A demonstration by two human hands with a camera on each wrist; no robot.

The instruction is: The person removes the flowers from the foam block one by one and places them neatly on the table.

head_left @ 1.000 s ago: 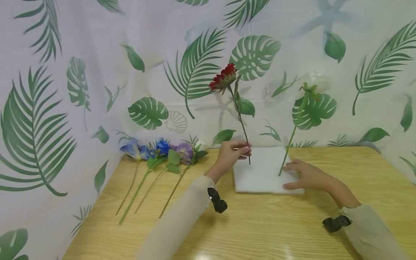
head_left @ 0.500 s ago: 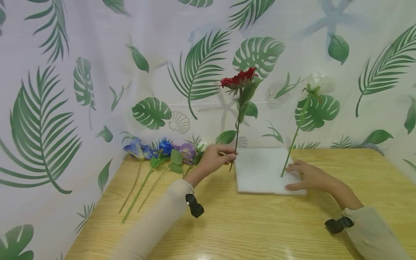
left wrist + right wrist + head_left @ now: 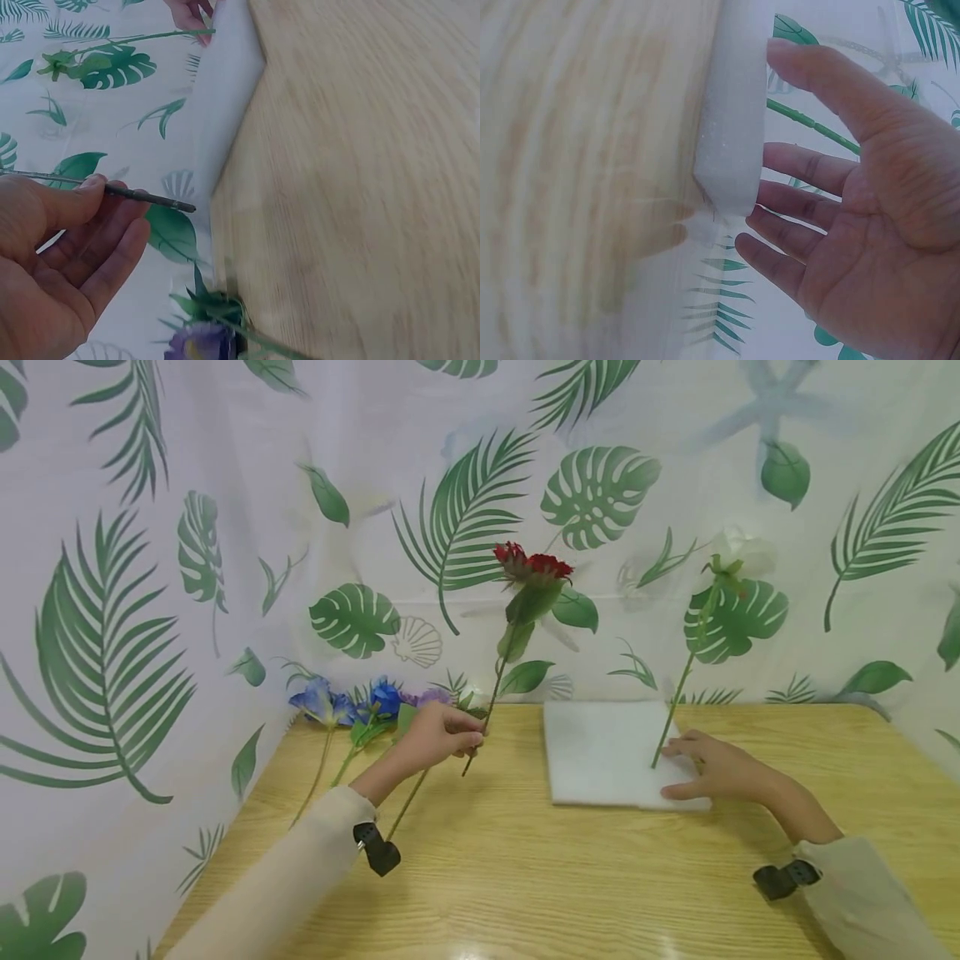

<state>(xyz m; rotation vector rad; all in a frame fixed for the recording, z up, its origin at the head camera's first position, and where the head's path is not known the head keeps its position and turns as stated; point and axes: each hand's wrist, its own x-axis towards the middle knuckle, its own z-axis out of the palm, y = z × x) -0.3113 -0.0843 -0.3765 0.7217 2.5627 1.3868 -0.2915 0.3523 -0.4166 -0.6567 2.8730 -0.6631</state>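
Note:
My left hand [image 3: 431,739] pinches the lower stem of a red artificial flower [image 3: 534,568] between thumb and fingers. The flower leans right, and in the left wrist view the stem's bare dark end [image 3: 154,199] sticks out past the fingertips. A white foam board [image 3: 600,756] lies on the table, and a white artificial flower [image 3: 738,553] stands in it on a green stem, tilted slightly right. Beside that stem, my right hand [image 3: 723,770] rests on the board's right part. Its fingers [image 3: 799,199] are spread and relaxed at the foam's edge in the right wrist view.
Blue flowers [image 3: 386,697] and a purple flower [image 3: 201,343] lie at the table's back left, partly behind my left hand and arm. A leaf-patterned curtain [image 3: 337,468] hangs along the back and left of the wooden table [image 3: 540,877].
My left hand has carried the red flower leftward and slightly down, away from above the foam board to beside the lying flowers. The right hand stays in place on the board.

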